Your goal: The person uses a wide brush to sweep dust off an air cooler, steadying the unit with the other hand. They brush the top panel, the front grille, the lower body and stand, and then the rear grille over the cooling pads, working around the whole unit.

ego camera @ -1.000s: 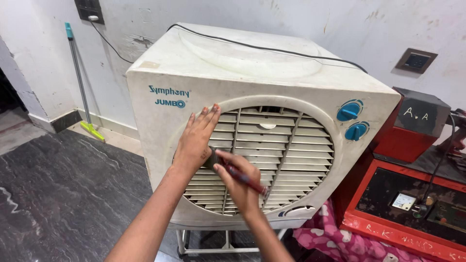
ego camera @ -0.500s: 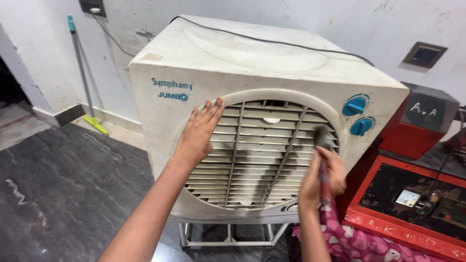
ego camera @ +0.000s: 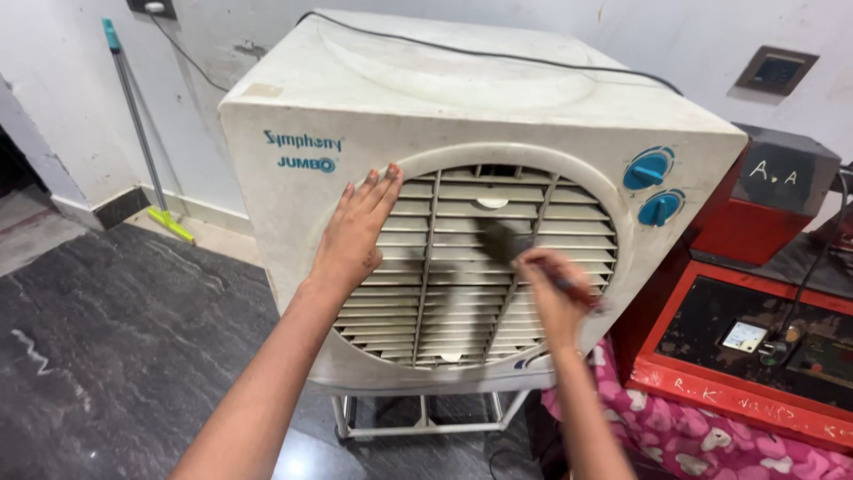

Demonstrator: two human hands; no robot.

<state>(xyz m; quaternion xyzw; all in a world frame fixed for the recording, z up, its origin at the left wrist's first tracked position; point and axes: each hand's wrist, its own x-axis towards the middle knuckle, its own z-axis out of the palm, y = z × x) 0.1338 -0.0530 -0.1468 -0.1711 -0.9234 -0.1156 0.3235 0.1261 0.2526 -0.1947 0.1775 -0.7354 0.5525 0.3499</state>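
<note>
The left hand (ego camera: 355, 233) lies flat, fingers together, on the air cooler (ego camera: 373, 116) grille (ego camera: 444, 293) — the right hand (ego camera: 553, 298) grips a blurred brush (ego camera: 508, 242) against the slats.

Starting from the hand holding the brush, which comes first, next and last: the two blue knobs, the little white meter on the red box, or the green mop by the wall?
From the right hand, head view:
1. Blue knobs, up and to its right on the air cooler.
2. White meter, farther right on the red box.
3. Green mop, far left by the wall.
</note>
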